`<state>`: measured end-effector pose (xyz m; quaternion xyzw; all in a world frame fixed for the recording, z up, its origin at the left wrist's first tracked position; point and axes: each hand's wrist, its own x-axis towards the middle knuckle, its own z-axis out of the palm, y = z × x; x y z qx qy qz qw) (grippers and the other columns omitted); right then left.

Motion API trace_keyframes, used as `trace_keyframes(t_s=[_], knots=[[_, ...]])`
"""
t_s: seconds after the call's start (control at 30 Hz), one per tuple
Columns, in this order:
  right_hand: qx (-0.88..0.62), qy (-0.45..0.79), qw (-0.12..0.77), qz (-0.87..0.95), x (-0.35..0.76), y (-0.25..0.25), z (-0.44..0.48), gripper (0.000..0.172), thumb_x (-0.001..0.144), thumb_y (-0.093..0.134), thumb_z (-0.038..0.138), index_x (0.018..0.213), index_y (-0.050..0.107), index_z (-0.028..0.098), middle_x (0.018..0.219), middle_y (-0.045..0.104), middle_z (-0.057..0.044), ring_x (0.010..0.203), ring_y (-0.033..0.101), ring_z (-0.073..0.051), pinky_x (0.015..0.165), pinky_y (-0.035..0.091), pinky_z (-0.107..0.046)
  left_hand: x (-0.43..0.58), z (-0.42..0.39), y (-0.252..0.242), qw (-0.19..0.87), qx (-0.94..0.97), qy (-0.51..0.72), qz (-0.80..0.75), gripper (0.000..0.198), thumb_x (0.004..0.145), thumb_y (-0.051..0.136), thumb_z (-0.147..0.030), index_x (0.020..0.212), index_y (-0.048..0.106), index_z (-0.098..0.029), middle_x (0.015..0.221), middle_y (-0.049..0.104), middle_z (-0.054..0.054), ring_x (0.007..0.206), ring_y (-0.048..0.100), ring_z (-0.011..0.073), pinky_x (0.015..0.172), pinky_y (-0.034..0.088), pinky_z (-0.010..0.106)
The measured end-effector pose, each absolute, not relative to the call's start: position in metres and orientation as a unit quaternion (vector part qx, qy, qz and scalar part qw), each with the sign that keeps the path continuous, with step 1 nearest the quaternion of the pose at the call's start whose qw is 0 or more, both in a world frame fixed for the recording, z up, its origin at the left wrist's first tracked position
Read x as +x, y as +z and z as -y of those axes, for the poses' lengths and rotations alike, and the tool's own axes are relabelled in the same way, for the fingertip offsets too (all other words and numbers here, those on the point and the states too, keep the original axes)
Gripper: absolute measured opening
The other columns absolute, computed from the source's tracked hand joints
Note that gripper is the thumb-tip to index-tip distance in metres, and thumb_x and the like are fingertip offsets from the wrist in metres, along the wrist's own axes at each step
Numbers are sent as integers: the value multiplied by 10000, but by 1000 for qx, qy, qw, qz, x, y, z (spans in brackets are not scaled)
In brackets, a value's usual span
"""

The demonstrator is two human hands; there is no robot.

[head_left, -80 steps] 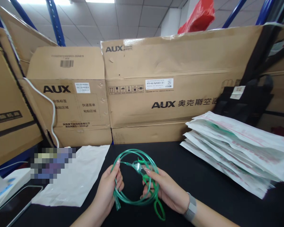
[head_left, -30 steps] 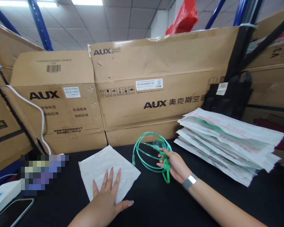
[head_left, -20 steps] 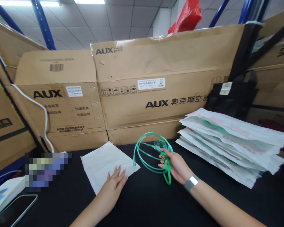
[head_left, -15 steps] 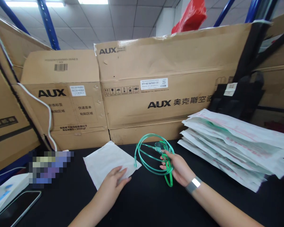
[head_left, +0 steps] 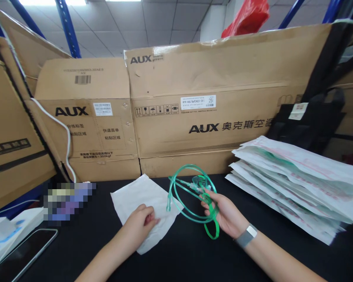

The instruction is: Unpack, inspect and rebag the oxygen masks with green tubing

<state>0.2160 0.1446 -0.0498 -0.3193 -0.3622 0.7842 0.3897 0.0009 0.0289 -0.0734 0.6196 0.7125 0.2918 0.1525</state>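
Observation:
My right hand (head_left: 223, 211) grips a coil of clear green tubing (head_left: 176, 211) with a bright green elastic strap (head_left: 213, 231). A clear plastic part, like an oxygen mask (head_left: 198, 184), sits in the same bundle above the fingers. My left hand (head_left: 141, 224) is closed, thumb and fingertips pinched at the lower part of a white paper pouch (head_left: 135, 194) on the black table. How much of the pouch lies between those fingertips is partly hidden. The free end of the tubing hangs over the pouch's right side.
A stack of white pouches (head_left: 282, 188) with green items inside lies at the right. On the left are a phone (head_left: 26, 254), a power strip (head_left: 20, 227) and a blurred packet (head_left: 67, 201). Cardboard boxes (head_left: 170, 137) wall off the back.
My left fingers have gone from spread over the pouch to a closed pinch, and the pouch's lower edge now shows. My right hand still holds the tubing bundle, its loops slightly shifted.

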Motion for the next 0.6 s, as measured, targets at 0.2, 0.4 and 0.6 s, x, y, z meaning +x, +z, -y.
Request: trace_keyframes(t_s=[0.2,0.4,0.6], knots=[[-326,750,335,468,209,-49,-125,115,775,527,201,864,517,128,618,559,-17,460,533,-117,324,495,-238,14,-34,-87,171,541,363,-739,218,749,381,-285,548,327,-222,460,350,-72,428,430,123,462,306,227],[-371,692,371,495,204,-54,-124,63,818,461,211,836,456,151,642,537,-6,458,543,-122,360,538,-336,11,-31,-84,232,495,424,-722,289,783,371,-402,559,313,-229,327,330,-108,288,405,112,409,338,215],[-376,724,347,462,202,-57,-121,74,814,460,207,854,451,145,642,534,-7,468,561,-127,380,545,-335,21,-29,-88,241,505,398,-727,264,810,309,-391,593,298,-241,328,333,-109,284,404,127,395,314,229]])
